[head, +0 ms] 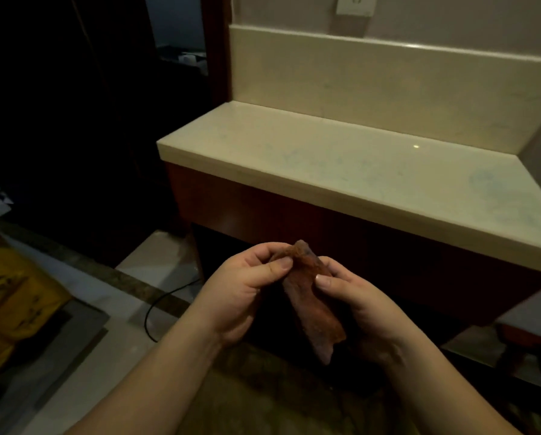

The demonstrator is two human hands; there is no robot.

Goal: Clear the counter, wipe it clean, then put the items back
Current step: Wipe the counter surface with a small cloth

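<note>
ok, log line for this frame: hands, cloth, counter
left hand: pinches cloth | right hand: pinches cloth | cloth: held below counter front edge, not touching it | counter: no items in view

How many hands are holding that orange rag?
2. The left hand pinches the orange rag near its top, and the right hand grips its other side, in front of the counter.

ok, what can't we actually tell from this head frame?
- Cloth: bunched between left hand and right hand; full size and shape hidden by the fingers.
- Counter: right end cut off by the frame edge.
- Room at left: too dark to make anything out.
- Removed items: none in view, so where they were put is unknown.
- Yellow thing on the floor: cut off at the left edge, unidentifiable.
</note>
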